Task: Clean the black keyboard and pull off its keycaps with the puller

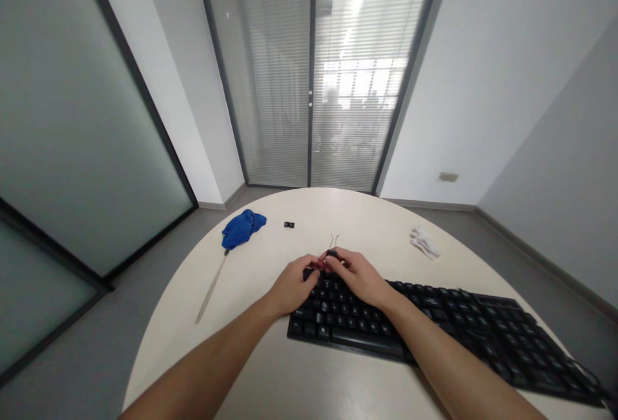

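Observation:
A black keyboard (pixel 357 323) lies slantwise across the table, passing beneath both my forearms. My right hand (pixel 358 273) is above its upper left part, fingers closed around what looks like a keycap puller (pixel 332 252), with two thin bent wires sticking up past the fingertips. Close beside it, my left hand (pixel 295 283) rests at the keyboard's upper left corner. Its thumb and fingers are drawn together against the right fingertips; whatever they pinch is too small and hidden to name. Beyond the hands, a few small black keycaps (pixel 289 225) sit together on the tabletop.
On the round cream table (pixel 251 368), a blue cloth duster (pixel 241 228) with a pale handle lies at left. Crumpled white gloves or cloth (pixel 423 243) lie at right. The keyboard's cable (pixel 591 378) leaves at lower right. Glass panels with blinds (pixel 275 85) stand behind.

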Tool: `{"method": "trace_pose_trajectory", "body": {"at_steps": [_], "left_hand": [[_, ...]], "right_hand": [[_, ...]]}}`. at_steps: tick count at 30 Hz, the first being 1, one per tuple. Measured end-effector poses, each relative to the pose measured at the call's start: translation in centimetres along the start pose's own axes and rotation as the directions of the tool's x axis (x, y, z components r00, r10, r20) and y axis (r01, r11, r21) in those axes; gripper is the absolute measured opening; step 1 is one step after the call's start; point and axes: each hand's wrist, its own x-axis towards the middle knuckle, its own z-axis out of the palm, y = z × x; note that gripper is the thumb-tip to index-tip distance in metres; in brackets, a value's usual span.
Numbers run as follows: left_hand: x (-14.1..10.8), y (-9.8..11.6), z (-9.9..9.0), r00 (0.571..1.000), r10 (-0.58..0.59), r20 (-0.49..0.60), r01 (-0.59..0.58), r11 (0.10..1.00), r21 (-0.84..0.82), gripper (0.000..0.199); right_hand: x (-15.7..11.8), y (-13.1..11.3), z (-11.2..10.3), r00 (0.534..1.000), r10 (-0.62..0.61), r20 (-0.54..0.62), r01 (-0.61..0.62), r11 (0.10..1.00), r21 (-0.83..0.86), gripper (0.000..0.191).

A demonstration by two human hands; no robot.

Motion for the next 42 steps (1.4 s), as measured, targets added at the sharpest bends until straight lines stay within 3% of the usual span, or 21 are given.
{"method": "trace_pose_trajectory", "body": {"at_steps": [5, 12, 21, 28, 34, 42], "left_hand": [[0.1, 0.0, 0.0, 0.999, -0.025, 0.022, 0.024, 0.999, 0.024, 0.022], [0.2, 0.0, 0.0, 0.999, -0.028, 0.024, 0.028, 1.000, 0.002, 0.019], [0.3, -0.1, 0.0, 0.999, -0.045, 0.027, 0.046, 0.999, -0.028, 0.020], [0.2, 0.1, 0.0, 0.996, -0.086, 0.024, 0.086, 0.996, -0.018, 0.021], [0.2, 0.4, 0.1, 0.998, -0.059, -0.017, 0.059, 0.998, -0.021, 0.018], [0.2, 0.1, 0.2, 0.995, -0.057, -0.077, 0.050, 0.994, -0.092, 0.020]], "right_hand": [[-0.1, -0.1, 0.0, 1.000, 0.024, 0.007, -0.023, 0.996, -0.087, 0.033], [0.1, 0.4, -0.2, 0.993, 0.108, -0.038, -0.108, 0.994, -0.013, 0.029], [0.2, 0.3, -0.2, 0.995, 0.095, -0.038, -0.096, 0.995, -0.031, 0.028], [0.3, 1.2, -0.1, 0.984, 0.157, -0.082, -0.150, 0.985, 0.090, 0.030], [0.2, 1.0, 0.0, 0.990, 0.128, -0.066, -0.112, 0.972, 0.206, 0.034], [0.3, 1.1, 0.0, 0.990, 0.108, -0.094, -0.099, 0.990, 0.096, 0.037]]}}
